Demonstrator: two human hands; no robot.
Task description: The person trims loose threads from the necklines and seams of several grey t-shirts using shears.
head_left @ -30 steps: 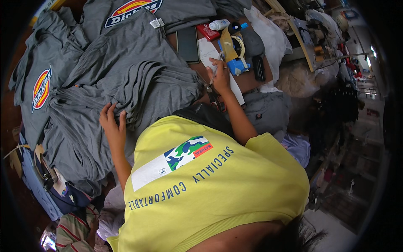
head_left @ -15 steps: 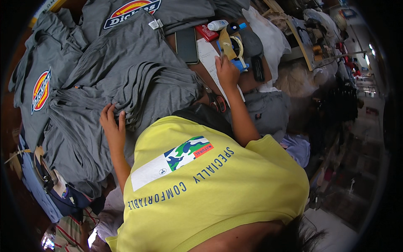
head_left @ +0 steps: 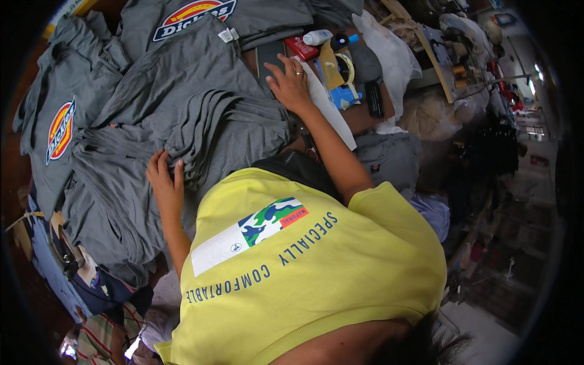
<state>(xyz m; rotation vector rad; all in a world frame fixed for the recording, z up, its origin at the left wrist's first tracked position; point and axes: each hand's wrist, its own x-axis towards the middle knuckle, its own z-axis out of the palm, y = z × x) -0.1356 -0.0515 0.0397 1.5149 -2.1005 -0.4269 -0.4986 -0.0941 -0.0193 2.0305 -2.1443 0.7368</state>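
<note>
A: On the cluttered table, where is the stack of grey shirts (head_left: 201, 128)?

B: At centre, with folded edges toward the person. The left hand (head_left: 165, 182) stays hooked over its near fold; whether it grips, I cannot tell.

A: What has changed?

B: The right hand (head_left: 291, 85) has left the tape dispenser (head_left: 340, 73). It now lies spread wide, holding nothing, on the dark flat case (head_left: 267, 56) beside the white sheet (head_left: 331, 112). The stack is steadied, not lifted.
</note>
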